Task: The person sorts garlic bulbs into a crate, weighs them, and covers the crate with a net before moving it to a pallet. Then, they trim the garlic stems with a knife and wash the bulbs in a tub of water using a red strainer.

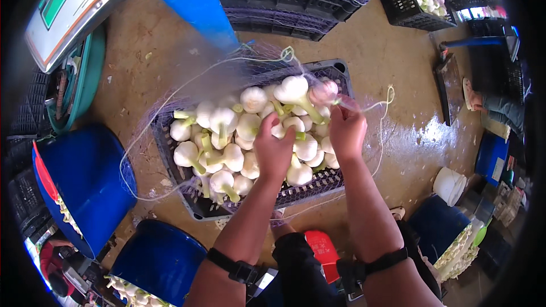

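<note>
A black plastic crate (199, 207) is heaped with white garlic bulbs (233, 157) with short green stems. Purple netting (267, 68) lines it and spills over the rim, edged by a pale cord (126, 162) looping wide on both sides. Over the middle of the heap, my left hand (274, 150) has thumb and forefinger closed around a garlic bulb. My right hand (348, 131), at the crate's right side, pinches the gathered net and its cord beside a pinkish bulb (324, 92) seen through the mesh. Its fingertips partly hide the pinch.
Stacked black crates (278, 3) and a blue panel (196, 5) stand beyond. Blue tubs (162, 261) with garlic lie near left; another blue tub (435, 222) is at right, by a white bucket (449, 186). A red object (322, 250) sits by my legs. Another person's foot (471, 95) shows right.
</note>
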Action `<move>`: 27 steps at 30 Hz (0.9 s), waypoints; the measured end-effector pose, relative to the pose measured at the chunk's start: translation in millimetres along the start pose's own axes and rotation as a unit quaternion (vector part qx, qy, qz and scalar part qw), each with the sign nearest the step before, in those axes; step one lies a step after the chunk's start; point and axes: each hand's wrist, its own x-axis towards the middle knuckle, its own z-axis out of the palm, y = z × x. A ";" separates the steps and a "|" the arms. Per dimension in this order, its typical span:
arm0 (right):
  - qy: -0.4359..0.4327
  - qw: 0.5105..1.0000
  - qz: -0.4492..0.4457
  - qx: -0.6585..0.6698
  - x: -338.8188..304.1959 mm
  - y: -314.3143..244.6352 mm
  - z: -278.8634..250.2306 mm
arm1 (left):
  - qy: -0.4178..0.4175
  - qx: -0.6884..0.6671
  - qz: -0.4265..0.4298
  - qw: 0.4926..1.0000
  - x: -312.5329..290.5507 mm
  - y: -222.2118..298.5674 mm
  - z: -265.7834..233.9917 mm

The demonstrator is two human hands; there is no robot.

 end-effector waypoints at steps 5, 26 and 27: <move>0.003 0.997 0.037 0.069 -3.0 6.5 10.6 | -0.085 0.128 -0.077 0.985 41.9 19.9 13.0; -0.058 0.993 -0.057 -0.082 -18.9 22.2 48.9 | -0.129 -0.428 -0.287 0.847 13.0 -14.8 -24.8; -0.022 0.996 -0.027 -0.087 -18.9 23.0 41.2 | -0.173 -0.411 -0.274 0.852 14.8 -13.2 -24.0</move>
